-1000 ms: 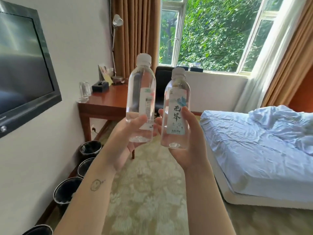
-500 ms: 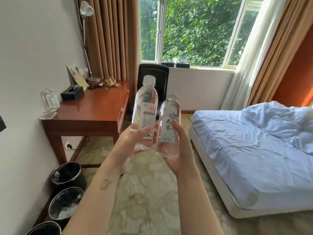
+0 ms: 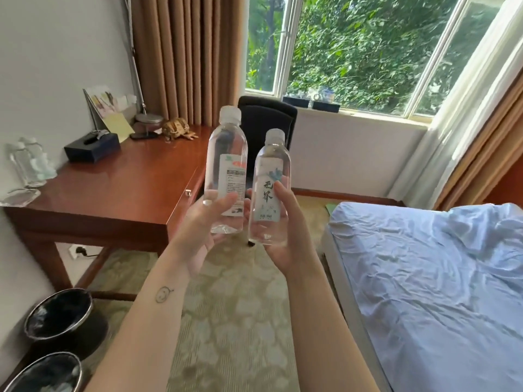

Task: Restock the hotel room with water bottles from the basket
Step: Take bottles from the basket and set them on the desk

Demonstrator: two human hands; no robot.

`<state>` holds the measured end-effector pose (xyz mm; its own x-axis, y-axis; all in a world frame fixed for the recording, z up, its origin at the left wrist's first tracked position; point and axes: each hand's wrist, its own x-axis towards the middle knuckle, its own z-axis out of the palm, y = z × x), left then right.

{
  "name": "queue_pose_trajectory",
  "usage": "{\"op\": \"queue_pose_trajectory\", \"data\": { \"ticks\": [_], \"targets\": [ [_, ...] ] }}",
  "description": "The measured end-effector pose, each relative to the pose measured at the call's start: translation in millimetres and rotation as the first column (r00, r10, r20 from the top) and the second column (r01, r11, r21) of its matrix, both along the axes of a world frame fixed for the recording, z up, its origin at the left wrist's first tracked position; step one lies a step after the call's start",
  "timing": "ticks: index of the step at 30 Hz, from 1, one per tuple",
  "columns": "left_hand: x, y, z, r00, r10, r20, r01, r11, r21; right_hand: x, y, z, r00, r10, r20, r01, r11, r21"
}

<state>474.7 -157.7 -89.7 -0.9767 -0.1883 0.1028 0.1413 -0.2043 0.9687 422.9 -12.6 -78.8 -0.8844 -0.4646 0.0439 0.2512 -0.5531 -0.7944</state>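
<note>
Bottles of clear, smooth plastic stand upright side by side in the air, one in each of the hands. The tall bottle point(image 3: 226, 154) is a rounded cylinder with sloping shoulders, a white cap and a white label with small print and an orange patch. The left hand point(image 3: 206, 222) wraps its lower part, thumb laid across the front and fingers curled round behind, with the base showing just below the thumb. The short bottle point(image 3: 270, 176) is slimmer, with a white cap and a pale label bearing dark brush characters and a blue-green motif. The right hand point(image 3: 285, 233) grips it low, thumb up along the label's edge and palm cupped under the base. The two bottles are just beside each other; whether they touch I cannot tell. Both hang over the carpet point(image 3: 235, 321), a pale beige-green weave with a blotchy pattern, near the tabletop's corner.

The tabletop point(image 3: 119, 190) is glossy red-brown wood, flat and rectangular, and carries a dark boxy tissue box point(image 3: 92, 147) and clear glasses point(image 3: 28, 162). A black chair point(image 3: 267, 120) stands behind the bottles. On the right lies a bed point(image 3: 438, 278) under a wrinkled pale blue sheet. Round black bins point(image 3: 60, 318) with shiny rims sit lower left.
</note>
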Motion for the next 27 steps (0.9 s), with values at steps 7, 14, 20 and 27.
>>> {"op": "queue_pose_trajectory", "data": {
  "ticks": [7,14,20,27],
  "targets": [
    [-116.8,-62.5,-19.3,0.996,0.074,0.044,-0.073,0.997,-0.039,-127.6,-66.6,-23.8,0.995,0.1,0.019,-0.1,0.995,0.019],
    [-258.2,-147.5,-10.5,0.991,0.131,-0.004,-0.131,0.991,-0.016,-276.6,-150.3,-10.2,0.986,0.163,-0.034,-0.162,0.986,0.037],
    [-351.6,-213.4,-0.6,0.979,0.205,0.002,-0.205,0.978,-0.028,-379.9,-221.6,0.2,0.969,0.243,-0.037,-0.241,0.969,0.063],
    [-439.1,-272.6,-15.3,0.947,0.321,0.021,-0.319,0.946,-0.055,-494.2,-296.9,-17.6,0.894,0.446,-0.039,-0.445,0.895,0.033]
  ]
}}
